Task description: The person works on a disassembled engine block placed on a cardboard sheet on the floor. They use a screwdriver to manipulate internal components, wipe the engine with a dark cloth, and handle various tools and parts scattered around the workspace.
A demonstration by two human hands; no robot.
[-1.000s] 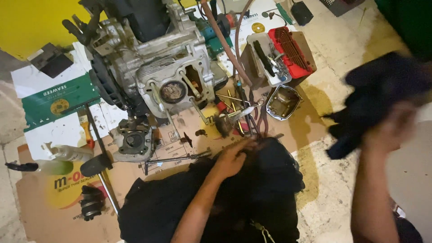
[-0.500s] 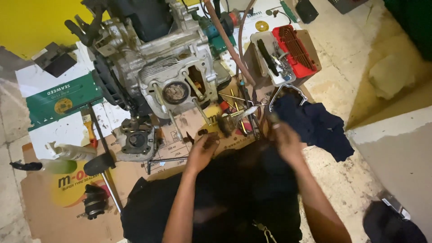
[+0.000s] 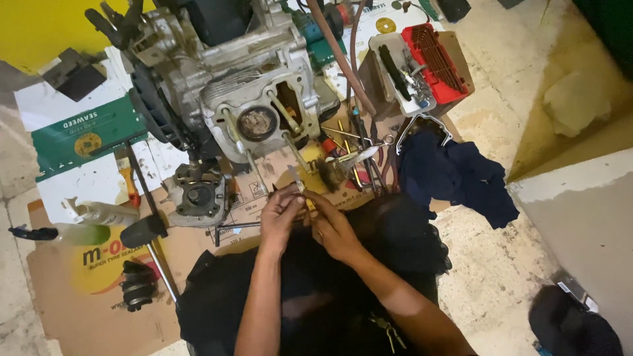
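While your left hand (image 3: 282, 212) and right hand (image 3: 330, 227) meet over your lap, fingers pinch a small metal part (image 3: 298, 179), too small to identify, just below the engine (image 3: 237, 99). You seem mid-fiddle; go gently. Tools (image 3: 349, 155) crowd ahead, rag (image 3: 455, 173) right, open floor (image 3: 508, 264) beyond.

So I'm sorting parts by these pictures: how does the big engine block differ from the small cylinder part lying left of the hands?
The engine block is far larger than the small cylinder part. The block stands by the wall with long studs sticking out toward the hands; the small part lies flat on the cardboard, with no such studs showing. The block's round opening looks rusty brown, the small part's centre dark. Both are grimy grey metal.
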